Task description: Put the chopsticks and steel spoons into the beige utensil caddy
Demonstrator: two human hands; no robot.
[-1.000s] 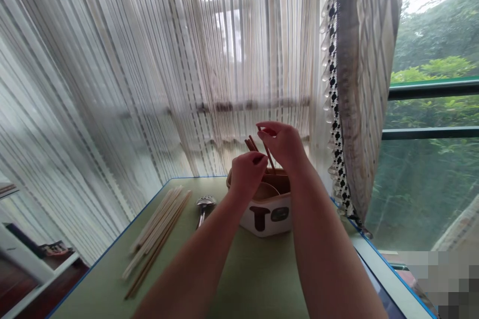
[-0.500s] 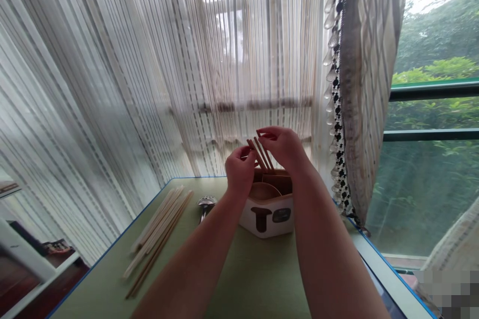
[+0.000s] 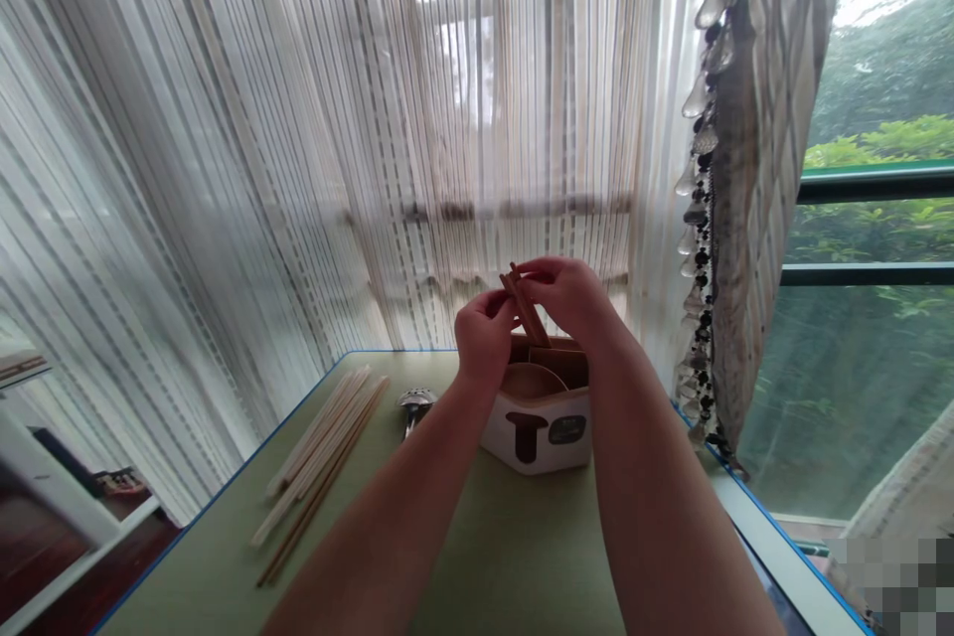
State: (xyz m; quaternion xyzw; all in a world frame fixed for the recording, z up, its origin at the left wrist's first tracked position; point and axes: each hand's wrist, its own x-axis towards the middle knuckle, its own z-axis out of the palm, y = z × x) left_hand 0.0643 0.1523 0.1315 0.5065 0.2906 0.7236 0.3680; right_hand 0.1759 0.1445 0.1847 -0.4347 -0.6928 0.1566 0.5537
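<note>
Several brown chopsticks (image 3: 532, 321) stand tilted in the rear part of a white container (image 3: 548, 432) with brown compartments. My left hand (image 3: 484, 328) is closed on them from the left, near their tops. From the right, my right hand (image 3: 566, 293) pinches the same bunch at its upper ends. The lower ends of the chopsticks are hidden inside the container. A round brown compartment (image 3: 531, 381) lies at the front of the container, below my hands.
Several loose chopsticks, pale and brown (image 3: 324, 457), lie on the green table (image 3: 492, 556) to the left. Beside the container is a metal slotted spoon (image 3: 415, 399), partly behind my left forearm. A sheer striped curtain (image 3: 298, 119) hangs behind the table.
The chopsticks were fanned apart and are now gathered into a tight bunch between my hands. My right hand's fingers have closed in. The view has shifted slightly.
</note>
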